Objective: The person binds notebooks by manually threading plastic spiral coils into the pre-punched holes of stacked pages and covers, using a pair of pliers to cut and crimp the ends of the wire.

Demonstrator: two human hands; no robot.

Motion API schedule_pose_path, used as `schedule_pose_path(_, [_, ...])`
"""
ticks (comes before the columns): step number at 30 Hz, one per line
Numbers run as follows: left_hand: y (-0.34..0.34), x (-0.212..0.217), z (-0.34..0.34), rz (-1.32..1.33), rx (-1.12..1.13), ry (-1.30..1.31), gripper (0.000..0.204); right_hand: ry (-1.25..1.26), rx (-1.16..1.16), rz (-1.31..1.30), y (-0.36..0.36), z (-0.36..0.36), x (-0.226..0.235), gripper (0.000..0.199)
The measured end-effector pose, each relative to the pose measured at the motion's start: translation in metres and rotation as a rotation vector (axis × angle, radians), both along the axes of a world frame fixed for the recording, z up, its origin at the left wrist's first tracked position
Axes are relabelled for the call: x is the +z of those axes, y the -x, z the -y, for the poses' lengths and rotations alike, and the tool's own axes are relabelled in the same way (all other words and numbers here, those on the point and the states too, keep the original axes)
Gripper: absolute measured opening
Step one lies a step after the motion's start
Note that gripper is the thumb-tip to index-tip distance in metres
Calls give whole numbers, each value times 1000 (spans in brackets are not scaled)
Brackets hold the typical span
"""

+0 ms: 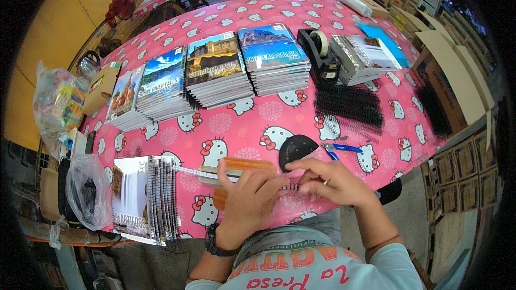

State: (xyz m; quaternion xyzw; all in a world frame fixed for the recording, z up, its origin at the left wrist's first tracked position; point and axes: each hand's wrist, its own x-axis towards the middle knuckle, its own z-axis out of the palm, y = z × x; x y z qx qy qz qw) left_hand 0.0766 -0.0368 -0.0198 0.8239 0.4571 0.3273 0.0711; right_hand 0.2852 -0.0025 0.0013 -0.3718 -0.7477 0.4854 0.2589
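One left hand (pixel 251 196), one right hand (pixel 337 181): nearly closed, pinching your dark coil (pixel 292 187), probably steadying it
Pliers (pixel 346 148): right of centre, likely handy

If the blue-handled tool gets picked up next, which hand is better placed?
Right, I'd say. The right hand is close to the blue-handled tool; the left hand is farther off, by the wooden block. Both are at the coil, so neither looks free.
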Motion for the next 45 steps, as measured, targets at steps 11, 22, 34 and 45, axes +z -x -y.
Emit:
schedule_pose_path(11, [1,2,-3,-53,60,-49,17,-203,67,487,-5,-78,-67,56])
schedule_pose_path(22, [1,-2,-5,-6,60,-61,16,-709,-225,441,-12,-58,-95,39])
schedule_pose_path(34, [5,-5,-4,-65,53,-11,32,61,-339,-182,18,-46,-90,53])
schedule_pose_path(45, [27,1,1,190,150,-11,73,-51,49,-190,5,-41,-19,55])
